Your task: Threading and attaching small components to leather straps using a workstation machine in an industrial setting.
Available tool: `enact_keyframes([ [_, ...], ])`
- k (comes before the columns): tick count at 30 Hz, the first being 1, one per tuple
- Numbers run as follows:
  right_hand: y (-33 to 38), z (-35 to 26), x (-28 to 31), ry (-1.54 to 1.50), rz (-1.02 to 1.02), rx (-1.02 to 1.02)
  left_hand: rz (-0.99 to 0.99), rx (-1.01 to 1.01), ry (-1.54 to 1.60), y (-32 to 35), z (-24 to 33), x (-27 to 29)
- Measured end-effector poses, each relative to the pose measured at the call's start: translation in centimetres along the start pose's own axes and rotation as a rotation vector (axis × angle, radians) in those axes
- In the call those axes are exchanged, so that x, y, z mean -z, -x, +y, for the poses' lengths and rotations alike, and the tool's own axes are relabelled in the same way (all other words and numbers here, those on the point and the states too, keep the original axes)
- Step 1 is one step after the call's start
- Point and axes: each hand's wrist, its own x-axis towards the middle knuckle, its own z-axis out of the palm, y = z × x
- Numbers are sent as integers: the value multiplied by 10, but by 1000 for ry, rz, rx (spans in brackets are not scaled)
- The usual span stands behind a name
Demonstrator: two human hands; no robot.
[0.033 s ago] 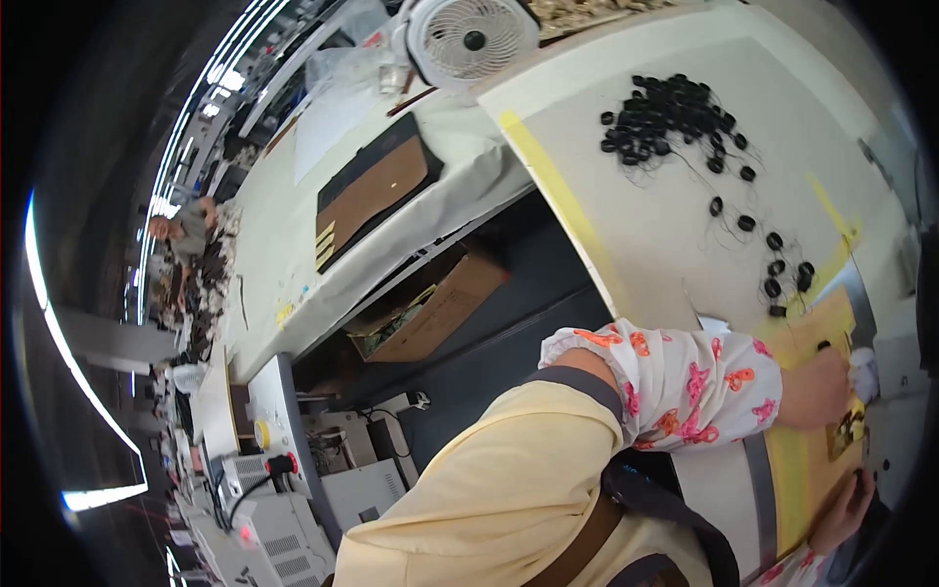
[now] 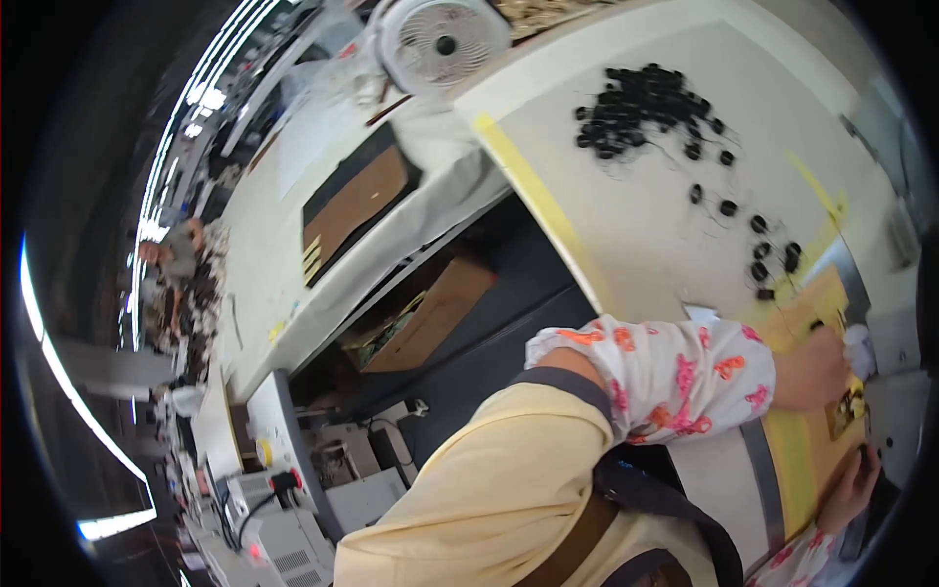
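Between the two hands, at the far right of my head view, sits a small brass-coloured metal fitting (image 2: 851, 404), on or against a yellow-taped board (image 2: 794, 470); the blur hides exactly how it is seated. My judgement on working here: the left hand (image 2: 812, 370) should make small, steady movements with the wrist low, the right hand (image 2: 849, 492) should brace lightly from the near side, and fingertips should stay clear of the metal edges; any thin wire nearby is best kept slack, since it looks easy to snag. The fitting is shiny gold with darker patches, uneven in outline. The left hand reaches across from above, knuckles bent and its back toward me, so I cannot tell whether it grasps anything; a small black piece (image 2: 817, 326) lies just beside it. The right hand comes in from the lower edge, fingers loosely curved; I cannot tell whether they grip anything. Past the left hand, several black rings (image 2: 759, 250) with hair-thin leads trail across the pale tabletop (image 2: 646, 215) toward a dense heap (image 2: 636, 110) of the same kind. Farther left, a brown-and-black flat piece (image 2: 357, 210) lies on another table, with a white fan (image 2: 445, 44) beyond it.
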Motion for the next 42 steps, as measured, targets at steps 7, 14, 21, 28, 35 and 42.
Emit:
enact_keyframes([
  [7,22,-93,-51,-252,-51,173,-153,239,382,3,-18,41],
  [14,22,-90,-52,-556,-93,-43,-206,92,244,-14,-1,45],
  [21,21,-94,-56,-586,-71,71,-167,149,302,-13,4,47],
  [28,20,-91,-61,-561,-103,114,-120,142,325,-9,-1,46],
  [35,20,-96,-53,-738,-245,-20,-269,322,776,-2,14,62],
  [42,10,-95,-39,-826,-622,-110,-535,294,955,-8,5,73],
])
